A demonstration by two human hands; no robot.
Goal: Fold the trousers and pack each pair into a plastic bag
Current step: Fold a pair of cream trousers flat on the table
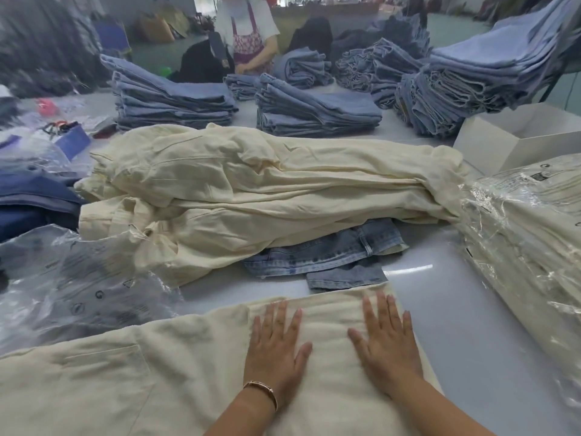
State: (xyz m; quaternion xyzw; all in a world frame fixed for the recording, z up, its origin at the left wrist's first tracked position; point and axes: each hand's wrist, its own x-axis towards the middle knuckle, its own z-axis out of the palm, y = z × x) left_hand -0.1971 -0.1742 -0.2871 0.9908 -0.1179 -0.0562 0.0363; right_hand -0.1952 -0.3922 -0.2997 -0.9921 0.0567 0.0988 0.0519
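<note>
A pair of cream trousers [157, 372] lies flat on the table in front of me, with one end folded over on the right. My left hand [276, 347] and my right hand [385, 336] both press flat on that folded part, fingers straight and spread. Empty plastic bags [78, 287] lie at the left. A heap of unfolded cream trousers [267, 184] lies across the middle of the table. Cream trousers packed in plastic bags [528, 240] are stacked at the right.
A pair of blue jeans [323, 256] sticks out from under the cream heap. Stacks of folded jeans [314, 111] fill the far side. A white box [509, 136] stands at the right. Dark blue garments [31, 196] lie at the left. A person [248, 36] works across the table.
</note>
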